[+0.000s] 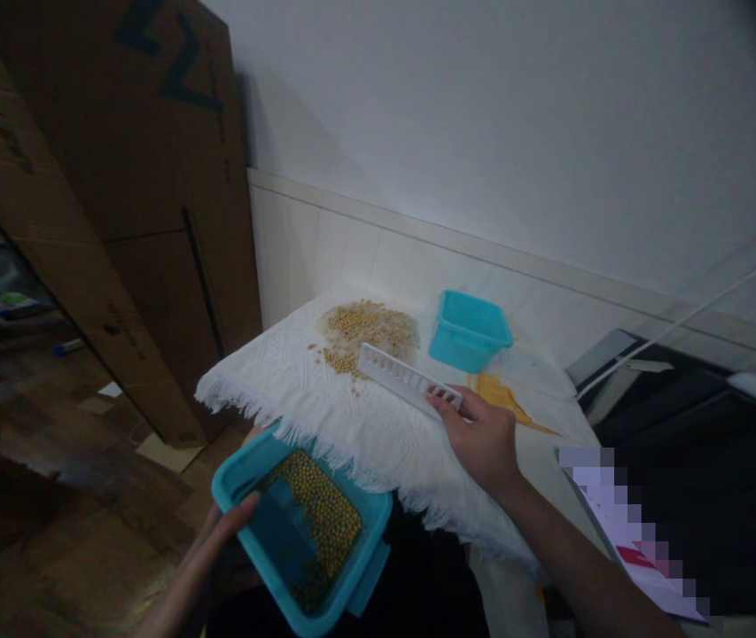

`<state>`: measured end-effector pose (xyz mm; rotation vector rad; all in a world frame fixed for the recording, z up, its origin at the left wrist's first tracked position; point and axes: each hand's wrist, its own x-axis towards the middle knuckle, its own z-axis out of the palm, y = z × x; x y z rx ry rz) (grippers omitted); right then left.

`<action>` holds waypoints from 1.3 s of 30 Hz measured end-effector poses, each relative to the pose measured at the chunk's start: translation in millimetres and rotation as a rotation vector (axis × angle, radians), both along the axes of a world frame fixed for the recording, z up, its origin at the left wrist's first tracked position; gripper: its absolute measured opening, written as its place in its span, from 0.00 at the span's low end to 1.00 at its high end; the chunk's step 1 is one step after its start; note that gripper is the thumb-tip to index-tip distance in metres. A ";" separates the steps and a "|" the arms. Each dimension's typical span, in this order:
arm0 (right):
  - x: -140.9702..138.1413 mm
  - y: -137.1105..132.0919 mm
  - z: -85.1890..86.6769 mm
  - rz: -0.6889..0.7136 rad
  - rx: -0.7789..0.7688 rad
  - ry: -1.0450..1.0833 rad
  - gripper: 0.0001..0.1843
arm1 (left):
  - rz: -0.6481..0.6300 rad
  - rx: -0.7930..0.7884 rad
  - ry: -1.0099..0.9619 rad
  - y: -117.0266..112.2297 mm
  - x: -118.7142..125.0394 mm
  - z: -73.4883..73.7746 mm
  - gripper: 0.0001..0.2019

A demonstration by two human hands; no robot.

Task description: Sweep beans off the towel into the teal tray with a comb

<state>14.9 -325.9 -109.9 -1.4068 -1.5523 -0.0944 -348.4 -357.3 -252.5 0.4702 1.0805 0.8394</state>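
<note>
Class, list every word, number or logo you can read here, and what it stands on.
Nothing can be read.
Cardboard box: large dark angular mark, cut off at the top edge; small dark print on its side, too blurred.
Paper at lower right: pixelated, unreadable.

beans [368, 332], basket [469, 330] crowd far cloth [324, 408]; near edge open

No text is legible. The cardboard box [151, 133] carries a dark angular print at its top, cut off by the frame, and small marks on its side, too blurred to read. The paper [623, 532] at right is pixelated.
</note>
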 end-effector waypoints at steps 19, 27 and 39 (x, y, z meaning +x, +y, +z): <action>4.0 -3.1 -4.7 0.076 -0.129 0.020 0.13 | 0.077 -0.088 0.034 -3.9 3.7 4.8 0.62; -0.3 -17.9 -4.0 0.058 -0.107 0.047 0.13 | 0.061 -0.038 0.008 -1.5 2.7 -3.4 0.61; -7.5 -33.9 -0.3 0.035 -0.053 0.059 0.13 | 0.092 -0.054 0.049 6.0 -2.6 2.8 0.66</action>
